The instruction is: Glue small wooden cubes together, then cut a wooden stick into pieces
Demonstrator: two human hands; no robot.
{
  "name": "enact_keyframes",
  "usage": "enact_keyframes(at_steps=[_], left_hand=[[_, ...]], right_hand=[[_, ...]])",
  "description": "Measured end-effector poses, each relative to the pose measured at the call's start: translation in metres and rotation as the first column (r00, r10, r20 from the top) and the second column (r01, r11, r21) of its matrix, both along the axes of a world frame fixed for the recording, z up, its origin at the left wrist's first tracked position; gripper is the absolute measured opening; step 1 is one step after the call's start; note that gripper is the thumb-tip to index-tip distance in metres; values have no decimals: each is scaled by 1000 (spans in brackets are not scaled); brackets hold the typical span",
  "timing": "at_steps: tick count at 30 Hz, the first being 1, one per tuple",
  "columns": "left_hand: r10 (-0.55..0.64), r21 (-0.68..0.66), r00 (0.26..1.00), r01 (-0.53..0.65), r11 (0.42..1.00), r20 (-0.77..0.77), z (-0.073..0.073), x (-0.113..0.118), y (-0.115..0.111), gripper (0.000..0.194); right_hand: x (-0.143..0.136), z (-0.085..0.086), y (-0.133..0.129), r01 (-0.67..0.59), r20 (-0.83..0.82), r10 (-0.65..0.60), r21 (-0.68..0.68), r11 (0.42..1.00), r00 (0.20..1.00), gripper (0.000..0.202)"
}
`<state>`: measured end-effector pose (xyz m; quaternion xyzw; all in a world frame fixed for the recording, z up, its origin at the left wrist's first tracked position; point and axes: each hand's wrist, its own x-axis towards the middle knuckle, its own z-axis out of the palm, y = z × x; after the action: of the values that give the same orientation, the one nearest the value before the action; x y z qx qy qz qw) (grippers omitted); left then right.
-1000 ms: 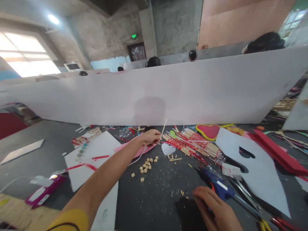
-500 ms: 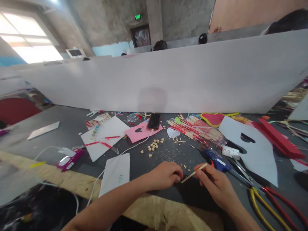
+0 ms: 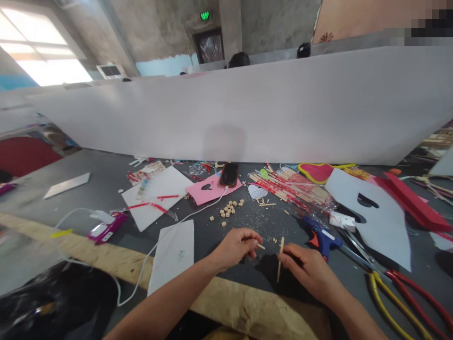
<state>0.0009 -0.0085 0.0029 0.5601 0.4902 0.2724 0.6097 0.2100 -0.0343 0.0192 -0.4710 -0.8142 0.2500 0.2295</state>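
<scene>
Between the fingertips of my left hand (image 3: 240, 246) is a short piece of wooden stick (image 3: 261, 246), its end poking out to the right. My right hand (image 3: 307, 267) pinches a longer thin wooden stick (image 3: 279, 270), held nearly upright over the dark table edge. The two hands are apart. Just beyond them lie small cut bits of stick and pale crumbs. A cluster of small light wooden pieces (image 3: 228, 210) sits farther back. To the right of my right hand rests a blue glue gun (image 3: 323, 237) with a red trigger.
Red-and-yellow-handled cutters (image 3: 385, 274) lie at the right, by white cut-out paper (image 3: 380, 222) and a red strip (image 3: 414, 203). Wrapped sticks (image 3: 283, 184), a phone (image 3: 229, 174) on pink paper and white sheets lie behind. A white cable crosses to a purple power strip (image 3: 107, 227). A white panel (image 3: 226, 113) stands behind.
My right hand has turned its stick from slanted to nearly upright. My left hand has lifted slightly away leftward, and a short stick piece now shows in its fingers.
</scene>
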Motion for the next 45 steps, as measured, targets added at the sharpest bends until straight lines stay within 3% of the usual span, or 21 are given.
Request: enact_keyframes(at_steps=[4, 8, 13, 20, 24, 29, 33, 36, 41, 45], left_hand=[[3, 141, 991, 16, 990, -132, 6, -2, 1, 29], [6, 134, 990, 14, 991, -143, 10, -3, 2, 28], [1, 71, 997, 4, 997, -80, 11, -1, 4, 23], [29, 61, 1000, -29, 998, 11, 12, -3, 5, 27], [54, 116, 998, -50, 992, -31, 20, -25, 6, 29], [153, 379, 951, -42, 924, -268, 27, -74, 1, 28], [374, 572, 814, -63, 818, -444, 14, -114, -8, 30], [455, 634, 740, -50, 772, -495, -3, -133, -18, 28], [453, 646, 763, -61, 761, -462, -21, -133, -40, 28], [346, 593, 828, -21, 805, -441, -15, -121, -50, 27]], right_hand=[[4, -7, 5, 67, 41, -72, 104, 992, 997, 20], [13, -16, 11, 172, 82, -195, 234, 957, 977, 22], [13, -21, 13, 129, 170, -200, 356, 926, 965, 21], [1, -18, 7, 85, 286, -219, 418, 905, 933, 19], [-10, -12, 2, 23, 345, -183, 418, 908, 921, 21], [-18, -17, 5, -60, 441, -154, 434, 899, 884, 21], [-19, -17, 4, -105, 428, -85, 401, 910, 900, 19], [-12, -10, 3, -156, 417, 11, 316, 936, 909, 15], [8, 2, 13, -112, 476, -33, 272, 956, 879, 19], [7, 7, 26, -44, 557, -116, 266, 963, 823, 20]])
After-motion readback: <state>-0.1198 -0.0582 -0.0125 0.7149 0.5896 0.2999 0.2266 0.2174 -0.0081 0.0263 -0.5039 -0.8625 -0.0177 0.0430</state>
